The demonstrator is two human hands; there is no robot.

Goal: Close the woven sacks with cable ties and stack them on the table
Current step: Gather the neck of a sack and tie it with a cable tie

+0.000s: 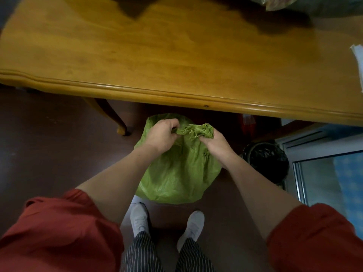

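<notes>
A full green woven sack [176,173] stands on the dark floor just in front of my feet, below the near edge of the wooden table [176,55]. Its frayed mouth [196,130] is gathered into a twisted bunch at the top. My left hand [161,134] grips the left end of that bunch. My right hand [214,142] grips the right end, with the frayed edge sticking out above my fingers. No cable tie is visible on the sack or in either hand.
A sack [314,4] lies on the table's far right corner, and white strips [357,57] lie at its right edge. A black bin [265,160] stands right of the sack, beside a glass door frame [298,173]. A table leg [112,116] stands to the left.
</notes>
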